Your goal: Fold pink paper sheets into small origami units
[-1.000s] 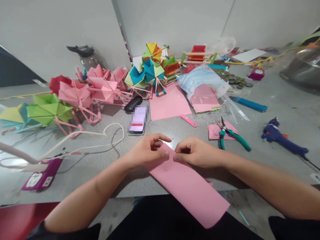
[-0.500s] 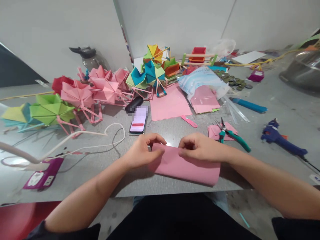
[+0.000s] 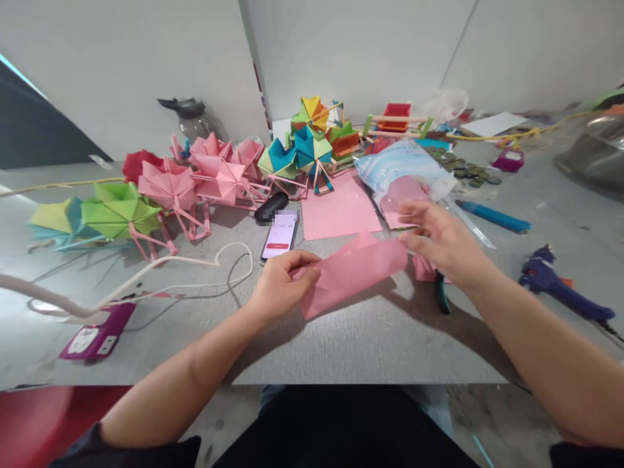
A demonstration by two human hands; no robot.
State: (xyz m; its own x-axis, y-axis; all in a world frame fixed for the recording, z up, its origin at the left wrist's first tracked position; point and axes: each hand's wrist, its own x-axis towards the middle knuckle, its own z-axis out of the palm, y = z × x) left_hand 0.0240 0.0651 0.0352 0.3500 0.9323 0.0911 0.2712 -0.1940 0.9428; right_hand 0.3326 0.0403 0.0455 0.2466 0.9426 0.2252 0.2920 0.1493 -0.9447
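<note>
My left hand (image 3: 280, 283) is pinching the near end of the folded pink paper (image 3: 353, 273); my right hand (image 3: 439, 237) is gripping its far right end, fingers narrow.

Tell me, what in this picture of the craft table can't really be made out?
Head view only:
- Pliers: mostly hidden under the right hand.
- Phone: screen text too small, its top blurred.
- Folded pink paper: the left hand covers its near end, so the fold there is unseen.
- Coins: too small to count.
- Grey bowl: cut off by the right edge.
</note>
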